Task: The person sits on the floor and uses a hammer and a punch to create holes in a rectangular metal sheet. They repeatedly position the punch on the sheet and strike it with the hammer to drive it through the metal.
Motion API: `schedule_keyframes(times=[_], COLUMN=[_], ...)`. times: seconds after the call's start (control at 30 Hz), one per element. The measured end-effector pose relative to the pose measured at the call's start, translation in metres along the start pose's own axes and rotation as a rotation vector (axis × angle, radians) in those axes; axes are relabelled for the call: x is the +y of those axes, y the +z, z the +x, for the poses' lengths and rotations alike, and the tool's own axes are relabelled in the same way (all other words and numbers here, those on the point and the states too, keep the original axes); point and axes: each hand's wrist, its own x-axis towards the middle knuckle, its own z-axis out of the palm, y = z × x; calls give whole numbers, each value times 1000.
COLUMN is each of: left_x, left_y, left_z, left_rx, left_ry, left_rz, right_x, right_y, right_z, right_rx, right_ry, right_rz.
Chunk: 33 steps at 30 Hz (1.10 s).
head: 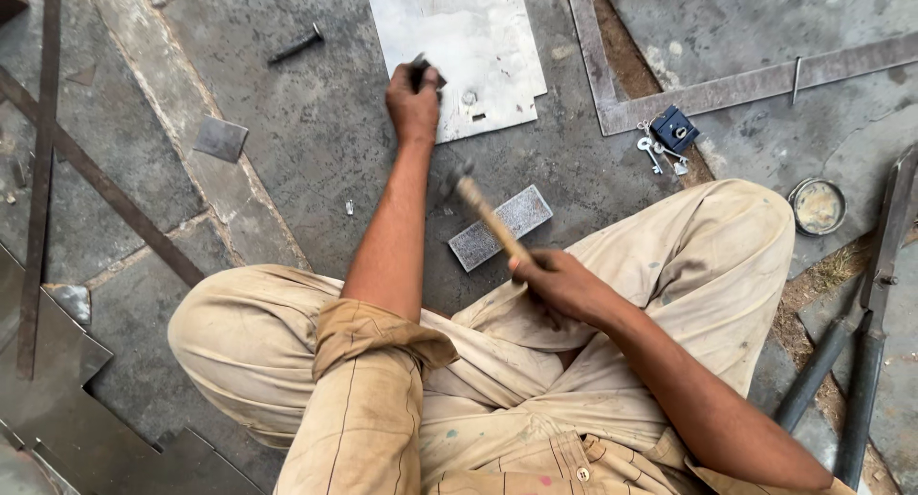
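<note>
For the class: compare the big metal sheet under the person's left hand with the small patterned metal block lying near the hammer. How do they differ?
The metal sheet is large, thin, smooth and pale, with small cut-outs near its lower edge; the patterned block is small, narrow and rough-textured. The left hand presses a dark tool onto the sheet, while nothing touches the block, which lies beneath the hammer held in the right hand. Both lie flat on the stone floor.

packages: none | labels: none | signs: none | screens: none
</note>
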Motion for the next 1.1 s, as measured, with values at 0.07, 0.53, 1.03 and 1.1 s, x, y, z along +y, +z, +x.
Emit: schedule_keyframes(times=[0.07,0.53,1.03,1.1], left_x=[8,28,2,3], left_y=[-8,-27,-45,-51], left_z=[2,4,10,7], left_rx=[131,145,10,14], left_ry=[-55,-389,-419,-376], left_rz=[191,596,641,721], right_x=[-1,-37,-25,-24], right_y=[1,-80,-92,-90], right_z=[3,164,169,169], right_rx=[-85,383,414,287], right_ry=[-124,-433,-567,-592], right_rz=[-292,460,246,473])
